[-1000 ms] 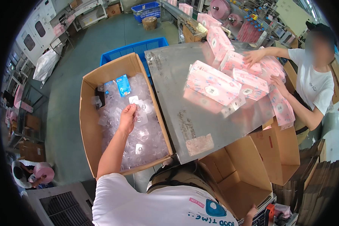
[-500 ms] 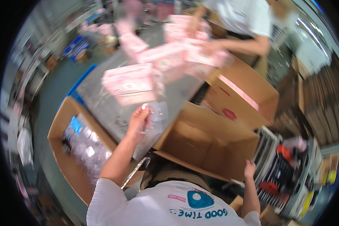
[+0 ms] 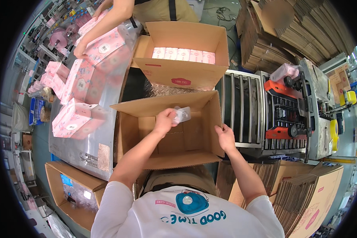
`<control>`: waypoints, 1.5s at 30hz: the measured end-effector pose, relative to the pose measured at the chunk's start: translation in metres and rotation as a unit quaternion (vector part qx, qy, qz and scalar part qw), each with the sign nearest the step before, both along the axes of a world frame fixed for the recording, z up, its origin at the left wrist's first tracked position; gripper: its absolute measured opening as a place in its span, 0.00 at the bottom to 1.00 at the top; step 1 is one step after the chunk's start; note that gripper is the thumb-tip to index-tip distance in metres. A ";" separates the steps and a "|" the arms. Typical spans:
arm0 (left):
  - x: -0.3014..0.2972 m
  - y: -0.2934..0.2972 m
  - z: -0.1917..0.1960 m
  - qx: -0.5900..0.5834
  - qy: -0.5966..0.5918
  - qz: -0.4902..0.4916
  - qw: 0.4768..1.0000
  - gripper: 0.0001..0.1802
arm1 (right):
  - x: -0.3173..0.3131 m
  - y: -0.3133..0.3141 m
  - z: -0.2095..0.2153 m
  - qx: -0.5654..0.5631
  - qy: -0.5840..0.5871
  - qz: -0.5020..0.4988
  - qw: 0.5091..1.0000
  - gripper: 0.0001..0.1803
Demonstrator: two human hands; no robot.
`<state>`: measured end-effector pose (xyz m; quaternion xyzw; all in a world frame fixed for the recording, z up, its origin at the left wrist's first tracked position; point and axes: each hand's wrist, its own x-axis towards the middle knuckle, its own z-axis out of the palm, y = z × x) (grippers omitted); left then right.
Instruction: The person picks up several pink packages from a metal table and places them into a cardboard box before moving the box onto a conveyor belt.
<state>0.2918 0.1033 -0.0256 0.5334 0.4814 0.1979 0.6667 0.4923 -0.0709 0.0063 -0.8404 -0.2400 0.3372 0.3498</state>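
My left hand [image 3: 165,120] is closed on a small clear plastic piece [image 3: 182,114], holding it over the inside of an open cardboard box [image 3: 166,161]. The piece's exact kind is hard to make out. At the box's right wall, my right hand [image 3: 226,137] grips the cardboard edge between thumb and fingers. The box stands right in front of me, its flaps up, and only bare cardboard shows inside. To my lower left, another carton [image 3: 53,184] contains many similar-looking clear plastic pieces [image 3: 81,197].
Beyond my box stands an open carton [image 3: 182,73] with a row of pink packs [image 3: 183,54]. Wrapped pink packs [image 3: 77,119] lie on a metal table [image 3: 95,146] at left, where a co-worker's arm [image 3: 103,29] reaches. A roller conveyor [image 3: 242,109] and orange-black machine [image 3: 283,111] are right.
My left hand has moved right with the plastic piece, from above the table to over the box. My right hand stays at the box's right side. The view has turned to the right.
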 end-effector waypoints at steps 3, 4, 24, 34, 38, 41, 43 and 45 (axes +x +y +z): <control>-0.034 0.002 0.033 -0.014 0.003 0.042 0.999 0.11 | 0.007 -0.001 0.004 -0.027 0.025 0.032 0.999 0.25; -0.050 0.002 0.038 -0.016 0.006 0.057 0.998 0.10 | 0.008 -0.002 0.005 -0.039 0.037 0.051 0.997 0.27; -0.260 -0.065 0.107 0.167 0.024 0.389 0.906 0.15 | -0.026 0.175 -0.029 -0.052 -0.292 0.490 0.819 0.12; -0.569 -0.187 0.137 0.068 0.675 0.455 0.577 0.25 | -0.073 0.202 -0.060 -0.307 -0.262 0.600 0.690 0.21; -0.559 -0.077 0.127 0.190 0.482 0.393 0.760 0.26 | -0.217 0.275 0.046 -0.059 -0.019 0.705 0.707 0.23; -0.511 0.033 0.136 0.358 0.480 0.250 0.761 0.26 | -0.310 0.346 0.096 0.110 -0.027 0.692 0.713 0.20; -0.490 0.100 0.138 0.426 0.474 0.202 0.743 0.27 | -0.362 0.396 0.117 0.188 -0.126 0.605 0.763 0.22; -0.481 0.163 0.134 0.453 0.493 0.193 0.717 0.28 | -0.400 0.434 0.121 0.222 -0.186 0.507 0.812 0.32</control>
